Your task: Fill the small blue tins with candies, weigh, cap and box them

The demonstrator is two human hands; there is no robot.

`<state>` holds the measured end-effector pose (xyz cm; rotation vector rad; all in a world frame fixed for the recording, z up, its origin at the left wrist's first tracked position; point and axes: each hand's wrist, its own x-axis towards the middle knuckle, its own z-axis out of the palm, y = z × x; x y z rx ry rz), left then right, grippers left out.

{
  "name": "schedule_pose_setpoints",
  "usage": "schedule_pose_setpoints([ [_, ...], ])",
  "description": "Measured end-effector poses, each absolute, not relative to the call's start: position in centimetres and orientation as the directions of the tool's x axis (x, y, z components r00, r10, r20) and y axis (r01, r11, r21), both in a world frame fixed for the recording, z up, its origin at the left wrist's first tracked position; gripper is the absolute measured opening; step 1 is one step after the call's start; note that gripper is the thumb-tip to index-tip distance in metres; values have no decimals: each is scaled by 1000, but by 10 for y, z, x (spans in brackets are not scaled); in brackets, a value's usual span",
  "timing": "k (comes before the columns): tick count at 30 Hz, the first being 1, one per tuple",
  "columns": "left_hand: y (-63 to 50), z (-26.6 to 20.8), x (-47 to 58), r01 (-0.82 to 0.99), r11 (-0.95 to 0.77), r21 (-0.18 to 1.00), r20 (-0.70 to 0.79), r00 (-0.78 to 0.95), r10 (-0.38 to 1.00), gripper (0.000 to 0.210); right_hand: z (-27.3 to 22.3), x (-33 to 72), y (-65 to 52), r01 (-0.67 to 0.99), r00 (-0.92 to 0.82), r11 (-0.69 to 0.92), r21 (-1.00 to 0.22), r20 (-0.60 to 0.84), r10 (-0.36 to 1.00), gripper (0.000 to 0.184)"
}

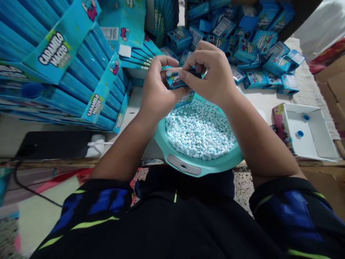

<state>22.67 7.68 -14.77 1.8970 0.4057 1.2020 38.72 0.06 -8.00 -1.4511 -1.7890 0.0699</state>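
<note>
My left hand is wrapped around a small blue candy box with printed lettering. From the other side, the thumb and fingers of my right hand pinch the same box, hiding part of it. A small pale spot shows at its left end; I cannot tell whether it is a candy or part of the box. Below both hands stands a turquoise bowl, filled with small white and pale blue candies. Another blue box lies at the bowl's far side, partly behind my left hand.
Display cartons marked "Caramelo Macizo" are stacked on the left. Many small blue boxes are piled at the back right. A white tray with two blue caps stands at right. A black phone-like slab and white plug lie front left.
</note>
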Motion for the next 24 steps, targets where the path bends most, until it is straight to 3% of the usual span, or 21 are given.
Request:
schedule_pose_setpoints([
  [11,88,-161,229,-175,-551,816,547,541,639,98,-79,393,6,781,-27,327,-532,494,869,29],
  [18,89,-162,230,-203,-569,797,582,512,632,92,-82,396,9,765,51,290,-576,502,863,33],
  [24,78,-150,227,-160,-526,836,518,548,657,83,-81,404,17,718,252,210,-663,530,810,42],
])
